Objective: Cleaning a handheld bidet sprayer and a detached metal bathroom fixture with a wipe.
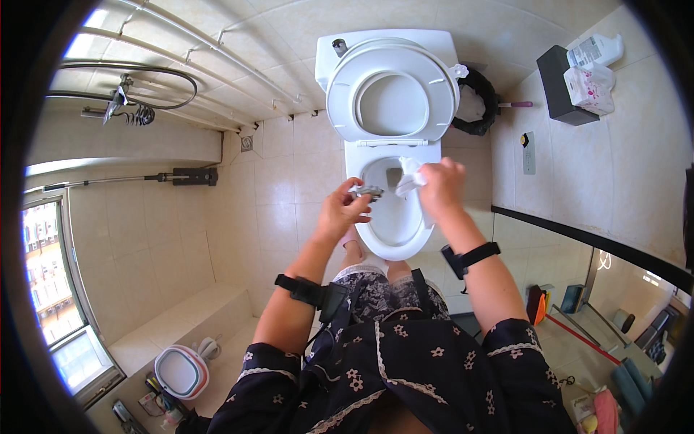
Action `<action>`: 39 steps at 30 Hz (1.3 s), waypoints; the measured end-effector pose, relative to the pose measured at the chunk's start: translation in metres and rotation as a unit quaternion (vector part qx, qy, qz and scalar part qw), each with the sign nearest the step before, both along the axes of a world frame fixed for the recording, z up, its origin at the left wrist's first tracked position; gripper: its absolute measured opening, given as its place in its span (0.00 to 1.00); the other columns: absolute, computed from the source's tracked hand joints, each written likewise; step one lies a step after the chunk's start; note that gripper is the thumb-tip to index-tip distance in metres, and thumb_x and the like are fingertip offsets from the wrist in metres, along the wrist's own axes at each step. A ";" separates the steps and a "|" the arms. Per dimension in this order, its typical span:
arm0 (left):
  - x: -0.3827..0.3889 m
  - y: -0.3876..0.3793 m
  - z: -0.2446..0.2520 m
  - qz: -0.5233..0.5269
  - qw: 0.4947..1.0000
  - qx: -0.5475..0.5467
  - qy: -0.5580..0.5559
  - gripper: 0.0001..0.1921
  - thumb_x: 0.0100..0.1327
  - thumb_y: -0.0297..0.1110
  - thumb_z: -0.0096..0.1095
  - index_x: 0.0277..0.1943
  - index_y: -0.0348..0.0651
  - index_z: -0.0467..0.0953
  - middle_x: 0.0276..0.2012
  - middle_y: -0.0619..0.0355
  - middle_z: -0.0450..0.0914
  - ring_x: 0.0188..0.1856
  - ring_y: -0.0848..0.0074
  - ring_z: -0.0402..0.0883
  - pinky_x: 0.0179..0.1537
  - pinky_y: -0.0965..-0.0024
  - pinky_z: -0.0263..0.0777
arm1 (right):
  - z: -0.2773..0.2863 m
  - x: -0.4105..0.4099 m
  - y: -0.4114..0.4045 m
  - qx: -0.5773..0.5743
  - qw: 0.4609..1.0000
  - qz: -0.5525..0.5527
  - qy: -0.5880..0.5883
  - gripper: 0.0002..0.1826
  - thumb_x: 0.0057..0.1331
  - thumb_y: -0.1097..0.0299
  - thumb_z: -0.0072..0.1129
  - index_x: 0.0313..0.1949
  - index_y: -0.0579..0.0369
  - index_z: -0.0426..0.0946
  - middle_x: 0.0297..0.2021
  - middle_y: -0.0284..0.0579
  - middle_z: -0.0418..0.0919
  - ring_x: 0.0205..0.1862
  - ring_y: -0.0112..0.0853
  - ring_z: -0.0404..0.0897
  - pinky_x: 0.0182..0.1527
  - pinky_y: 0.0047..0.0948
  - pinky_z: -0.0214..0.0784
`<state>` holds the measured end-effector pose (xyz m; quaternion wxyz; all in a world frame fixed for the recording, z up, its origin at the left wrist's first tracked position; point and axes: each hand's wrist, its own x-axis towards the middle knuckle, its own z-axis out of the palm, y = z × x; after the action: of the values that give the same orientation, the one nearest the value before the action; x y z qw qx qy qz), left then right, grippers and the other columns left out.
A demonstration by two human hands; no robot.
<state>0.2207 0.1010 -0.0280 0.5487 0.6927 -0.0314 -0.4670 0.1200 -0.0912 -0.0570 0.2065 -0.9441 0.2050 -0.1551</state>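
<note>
My left hand [342, 211] holds a small metal fitting [367, 193] between thumb and fingers, over the left side of the open toilet bowl [398, 230]. White crumpled tissue [410, 176] is gripped in my right hand [443, 184], above the bowl's right side, a little apart from the fitting. The toilet seat and lid [393, 92] stand raised against the cistern [385, 37]. A dark round push button [339, 47] sits on the cistern's left part. The fitting's exact kind cannot be told.
A lined waste bin [476, 108] stands right of the toilet. A dark box [564, 89] with a tissue pack [588, 89] and a white bottle [595, 50] is on the right wall. White pipes [206, 38] run along the left wall, above a floor drain [247, 143]. A basin [181, 372] lies lower left.
</note>
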 end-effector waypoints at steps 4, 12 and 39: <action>0.018 0.032 0.005 0.036 0.996 -0.040 0.069 0.22 0.62 0.40 0.57 0.55 0.40 0.65 0.40 0.56 0.76 0.39 0.72 0.79 0.40 0.65 0.78 | -0.005 -0.013 -0.037 -0.018 0.998 -0.034 0.042 0.05 0.47 0.69 0.61 0.27 0.49 0.79 0.24 0.36 0.78 0.35 0.34 0.73 0.40 0.37 0.58; 0.017 0.030 0.005 0.102 0.964 -0.150 0.195 0.23 0.65 0.44 0.53 0.59 0.42 0.63 0.44 0.49 0.77 0.46 0.64 0.78 0.44 0.62 0.76 | -0.013 0.000 -0.009 0.251 0.961 -0.083 0.086 0.15 0.52 0.60 0.64 0.38 0.51 0.79 0.22 0.46 0.76 0.33 0.42 0.77 0.37 0.39 0.67; -0.014 -0.008 -0.004 0.114 0.985 -0.130 0.024 0.26 0.62 0.36 0.59 0.60 0.45 0.59 0.41 0.61 0.76 0.41 0.82 0.72 0.41 0.77 0.67 | 0.005 0.009 0.031 0.896 0.397 -0.119 -0.156 0.20 0.60 0.77 0.52 0.53 0.60 0.66 0.48 0.46 0.73 0.49 0.35 0.74 0.54 0.36 0.66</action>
<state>0.2067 0.0926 -0.0318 0.6842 0.6033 0.0009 -0.4096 0.1294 -0.0606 -0.0523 0.9419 -0.1415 0.3005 -0.0497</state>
